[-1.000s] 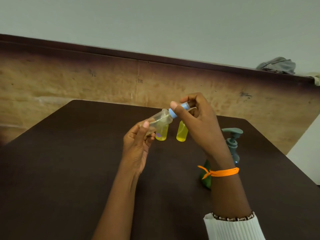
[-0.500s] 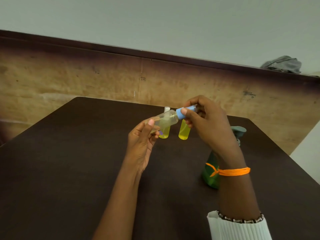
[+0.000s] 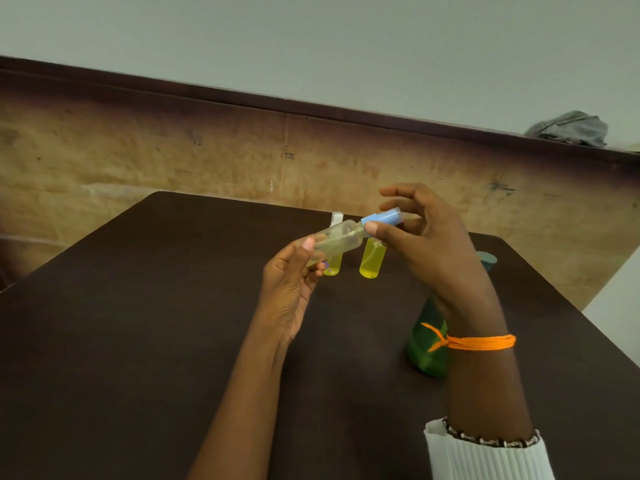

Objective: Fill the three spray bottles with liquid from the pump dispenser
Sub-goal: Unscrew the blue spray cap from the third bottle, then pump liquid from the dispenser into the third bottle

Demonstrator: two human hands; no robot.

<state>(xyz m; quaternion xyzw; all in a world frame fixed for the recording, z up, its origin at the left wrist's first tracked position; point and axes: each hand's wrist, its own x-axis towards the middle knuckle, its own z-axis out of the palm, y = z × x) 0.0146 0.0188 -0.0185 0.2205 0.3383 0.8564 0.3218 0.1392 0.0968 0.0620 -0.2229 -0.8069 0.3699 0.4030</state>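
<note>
My left hand [image 3: 289,289] holds the clear spray bottle [image 3: 337,242] by its base end, thumb and fingers wrapped round it, so it lies tilted with the neck pointing up and to the right. My right hand [image 3: 426,244] pinches the blue spray cap [image 3: 382,217] between thumb and fingertips, the other fingers fanned loosely above. I judge this to be the capping or uncapping step on the 3rd bottle; I cannot tell which way the cap is turning. This bottle looks nearly empty, with at most a faint pale tint inside, so I take it that unscrewing and filling are what remain. The next move calls for a steady twist of the cap while my left keeps the body from rolling, then setting the bottle upright under the spout. Just beyond my hands, 2 small bottles stand on the dark table [image 3: 138,341]: a yellow-filled bottle [image 3: 372,259] to the right, and a second yellow bottle [image 3: 333,266] partly hidden behind my fingers, a white cap [image 3: 337,217] above it. The green pump dispenser [image 3: 427,344] stands nearer, at right, mostly behind my right wrist.
</note>
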